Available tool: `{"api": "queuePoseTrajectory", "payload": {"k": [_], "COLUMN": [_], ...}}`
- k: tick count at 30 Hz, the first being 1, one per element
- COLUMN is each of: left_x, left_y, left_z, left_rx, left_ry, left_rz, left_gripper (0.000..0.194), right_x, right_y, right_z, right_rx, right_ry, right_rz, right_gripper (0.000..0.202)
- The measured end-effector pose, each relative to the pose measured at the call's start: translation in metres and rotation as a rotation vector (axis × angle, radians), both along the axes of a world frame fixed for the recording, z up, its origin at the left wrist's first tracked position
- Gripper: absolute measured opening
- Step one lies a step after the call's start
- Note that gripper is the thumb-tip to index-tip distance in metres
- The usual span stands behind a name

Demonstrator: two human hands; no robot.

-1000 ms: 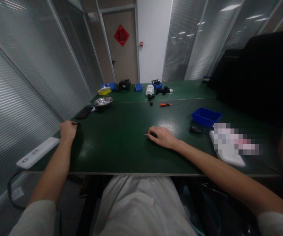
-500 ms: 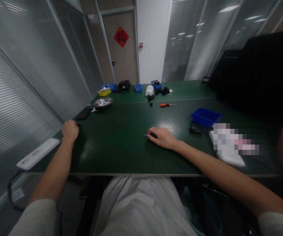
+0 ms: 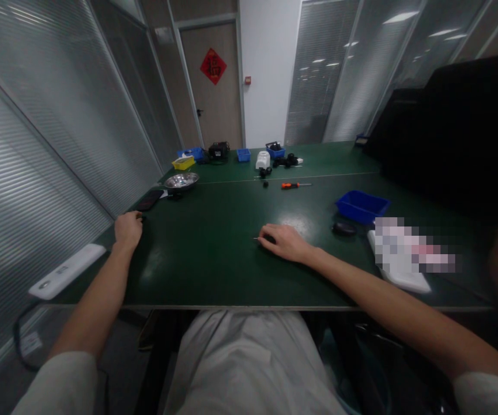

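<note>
Hard to make out: a small dark part (image 3: 270, 238) under the fingertips of the right hand (image 3: 287, 242), mostly covered by the curled fingers, with a thin pale tip poking out to the left; sits mid-counter, on the green counter (image 3: 214, 259). Equally unclear: a tiny dark piece (image 3: 142, 218) at the knuckles of the left hand (image 3: 128, 229), fist loosely closed near the counter's left edge; cannot tell whether gripped or merely touched. Right hand curved low over its part, fingers narrow, resting on it rather than lifting.

Blurred out: a white flat thing (image 3: 404, 259) at right, details masked. Just left of it a dark rounded object (image 3: 344, 229), shape indistinct, and beyond that a blue bin (image 3: 362, 206). Cut off at the far right edge: part of another person, out of focus.

Edges and room: near edge of the counter running straight across just above the lap; white bar (image 3: 65, 270) lying at the left corner, overhanging slightly. Wide bare green surface between the two hands and ahead of them. Farther off, well apart: orange-handled screwdriver (image 3: 294, 185), steel bowl (image 3: 181, 180), black phone (image 3: 148, 199), then small bins and dark gear along the far end, too small to identify.
</note>
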State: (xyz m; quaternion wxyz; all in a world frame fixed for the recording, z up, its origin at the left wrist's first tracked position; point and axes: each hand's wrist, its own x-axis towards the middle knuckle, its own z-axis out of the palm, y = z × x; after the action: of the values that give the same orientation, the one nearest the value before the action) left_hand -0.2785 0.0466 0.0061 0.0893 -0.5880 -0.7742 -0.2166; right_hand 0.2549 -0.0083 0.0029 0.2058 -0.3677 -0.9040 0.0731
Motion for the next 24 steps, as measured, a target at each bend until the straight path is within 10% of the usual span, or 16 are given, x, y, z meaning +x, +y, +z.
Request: {"api": "queuePoseTrajectory", "payload": {"k": [4, 14, 24], "left_x": [0.046, 0.259, 0.269], "left_y": [0.006, -0.044, -0.049], "left_z": [0.003, 0.001, -0.013], "left_rx": [0.040, -0.114, -0.117], "left_ry": [-0.046, -0.415, -0.417], "left_rz": [-0.276, -1.174, -1.113], "left_gripper": [0.032, 0.019, 0.033], "right_x": [0.000, 0.000, -0.002], "right_y": [0.000, -0.002, -0.004], "right_z": [0.000, 0.002, 0.004], "right_rx": [-0.003, -0.020, -0.007], "right_ry": [0.002, -0.008, -0.042], "right_rz": [-0.006, -0.039, -0.048], "right_gripper": [0.020, 0.020, 0.018]}}
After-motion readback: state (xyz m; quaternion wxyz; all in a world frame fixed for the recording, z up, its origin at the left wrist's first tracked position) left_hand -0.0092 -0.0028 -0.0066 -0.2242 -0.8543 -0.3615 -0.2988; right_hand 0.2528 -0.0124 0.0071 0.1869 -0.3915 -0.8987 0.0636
